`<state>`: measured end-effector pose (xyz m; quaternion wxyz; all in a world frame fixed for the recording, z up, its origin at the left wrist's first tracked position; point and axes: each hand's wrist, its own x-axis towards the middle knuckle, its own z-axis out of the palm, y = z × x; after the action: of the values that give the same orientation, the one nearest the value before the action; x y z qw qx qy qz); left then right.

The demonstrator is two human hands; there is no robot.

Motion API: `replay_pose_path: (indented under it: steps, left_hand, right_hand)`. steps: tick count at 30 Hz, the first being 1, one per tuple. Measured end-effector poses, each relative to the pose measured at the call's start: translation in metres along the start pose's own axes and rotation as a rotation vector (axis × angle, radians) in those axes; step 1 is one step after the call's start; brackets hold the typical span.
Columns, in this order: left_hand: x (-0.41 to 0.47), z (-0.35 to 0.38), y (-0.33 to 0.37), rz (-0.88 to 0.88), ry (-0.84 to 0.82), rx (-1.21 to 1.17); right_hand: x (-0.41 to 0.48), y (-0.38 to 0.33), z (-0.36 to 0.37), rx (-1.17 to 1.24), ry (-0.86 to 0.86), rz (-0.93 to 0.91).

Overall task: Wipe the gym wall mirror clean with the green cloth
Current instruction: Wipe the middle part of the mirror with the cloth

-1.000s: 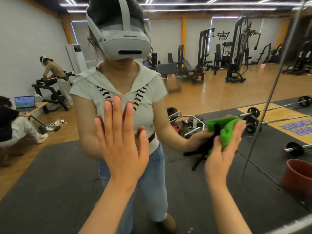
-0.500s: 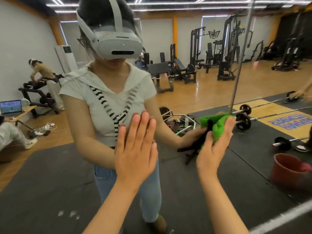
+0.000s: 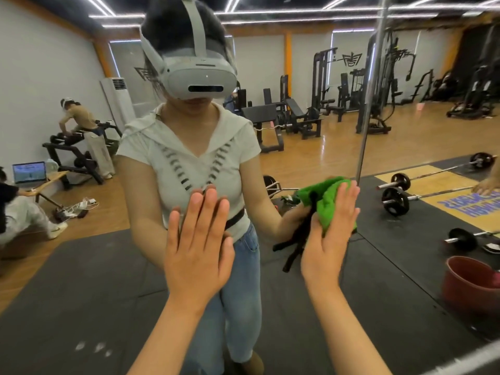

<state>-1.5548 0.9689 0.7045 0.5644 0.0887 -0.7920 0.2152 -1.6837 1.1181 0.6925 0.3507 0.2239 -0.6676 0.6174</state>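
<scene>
Head view: the left hand (image 3: 198, 244) lies flat on the mirror (image 3: 81, 266), fingers straight and close together, holding nothing. To its right and apart from it, the right hand (image 3: 328, 234) presses the green cloth (image 3: 324, 201) against the glass with straight fingers. The cloth is bunched under the palm and bulges out above and to the left of the fingertips.

Just left of the right hand a black strap (image 3: 295, 244) hangs in the reflection. A vertical seam (image 3: 365, 125) in the mirror rises from just above the right hand's fingertips. Below and left of the left hand, pale smudges (image 3: 94, 347) mark the glass.

Reflected to the right of the right hand are barbells (image 3: 395, 201) on a dark mat, and a red bucket (image 3: 470, 288) lower right. The person's own reflection stands behind both hands, and the hands cover the glass beneath them.
</scene>
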Motion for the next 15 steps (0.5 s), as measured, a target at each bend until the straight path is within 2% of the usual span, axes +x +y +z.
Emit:
replay_pose_path:
  steps: [2,5,6,7,8,9,12,13,14,15]
  left_hand:
    - [0.002,0.0,0.0,0.001,0.004,-0.007]
    - [0.001,0.0,0.0,0.012,0.011,-0.027]
    - [0.001,0.0,0.0,0.014,0.01,-0.029]
    - [-0.001,0.001,0.0,0.017,0.015,-0.027]
    - [-0.002,0.002,-0.001,0.021,0.021,-0.022]
    - [-0.001,0.002,-0.001,0.024,0.026,-0.015]
    - [0.0,0.001,0.0,0.016,0.021,-0.009]
    - [-0.001,0.001,0.0,0.017,0.017,-0.014]
    - [-0.002,0.0,0.0,0.022,0.014,-0.016]
    - [-0.002,0.0,-0.001,0.028,0.011,-0.016]
  right_hand:
    - [-0.012,-0.021,0.015,-0.044,-0.015,-0.037]
    - [-0.025,-0.034,0.025,-0.121,-0.3,-0.506]
    - [-0.014,-0.029,0.019,-0.159,-0.347,-0.633]
    - [-0.001,-0.02,0.011,-0.191,-0.337,-0.686]
    - [0.014,-0.012,0.003,-0.201,-0.285,-0.648]
    - [0.029,-0.004,-0.005,-0.178,-0.207,-0.535]
    - [0.048,-0.016,-0.005,-0.019,0.061,-0.076]
    - [0.043,-0.031,0.004,-0.002,0.093,-0.009]
    - [0.035,-0.046,0.015,-0.014,0.08,-0.034]
    - [0.025,-0.057,0.025,-0.039,0.023,-0.147]
